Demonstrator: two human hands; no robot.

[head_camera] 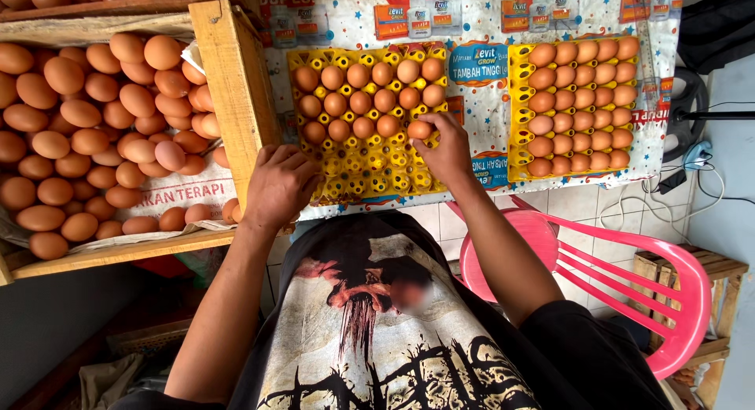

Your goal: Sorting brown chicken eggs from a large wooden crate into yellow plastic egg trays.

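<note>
Brown egg (419, 130) pinched in right hand (446, 152) | yellow tray (366, 168) | left hand (279, 183) curled, contents unclear

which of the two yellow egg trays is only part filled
The yellow tray on the left, under the right hand: its near rows of cups are empty. The right tray has an egg in every cup.

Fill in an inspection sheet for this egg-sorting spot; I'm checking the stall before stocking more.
Surface: table under a printed cloth.
Job's things: yellow tray, partly filled, near rows empty; full tray beside it; wooden crate heaped with loose eggs.
Clutter: nothing seen.
Hands: right hand holds an egg over the yellow tray; left hand closed at that tray's near-left corner, contents hidden.
Cables: white cables trail off the table's right end.
Surroundings: pink plastic chair, tiled floor.
</note>
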